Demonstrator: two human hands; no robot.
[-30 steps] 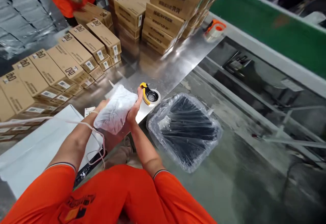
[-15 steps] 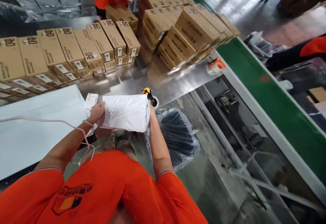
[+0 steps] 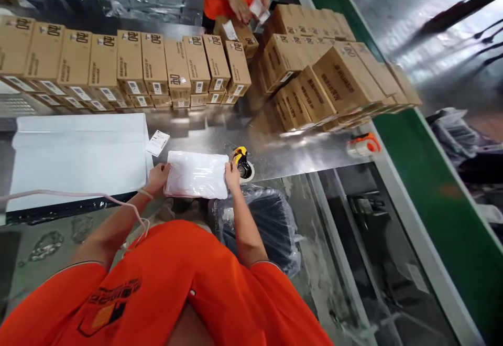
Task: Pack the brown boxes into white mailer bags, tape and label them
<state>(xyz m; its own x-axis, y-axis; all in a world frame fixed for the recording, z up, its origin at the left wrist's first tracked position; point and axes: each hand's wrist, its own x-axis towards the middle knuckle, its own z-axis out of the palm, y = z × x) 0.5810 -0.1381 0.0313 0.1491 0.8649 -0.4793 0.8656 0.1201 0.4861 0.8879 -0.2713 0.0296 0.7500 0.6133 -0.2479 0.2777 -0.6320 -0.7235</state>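
Left hand: your left hand (image 3: 157,177) is closed on the left short edge of the white pouch (image 3: 196,174), fingers curled over it.
Right hand: your right hand (image 3: 232,174) pinches the opposite edge, so you hold the pouch stretched between both hands.
Pouch: it lies flat at the near edge of the desk (image 3: 298,152), just beside the yellow tape dispenser (image 3: 241,161).
Slip: a small printed slip (image 3: 157,142) lies loose on the desk near your left hand, apart from the pouch.
Done so far: judging by its look, the pouch is filled and laid flat.
Left: its top face shows no sticker and no tape that I can see, and neither hand touches the dispenser.
Around you: a white sheet (image 3: 80,152) is to your left, rows of cardboard boxes (image 3: 153,68) stand behind, and a lined bin (image 3: 271,220) stands below the desk edge.
Co-worker: another person's hands (image 3: 239,8) work at the far boxes.
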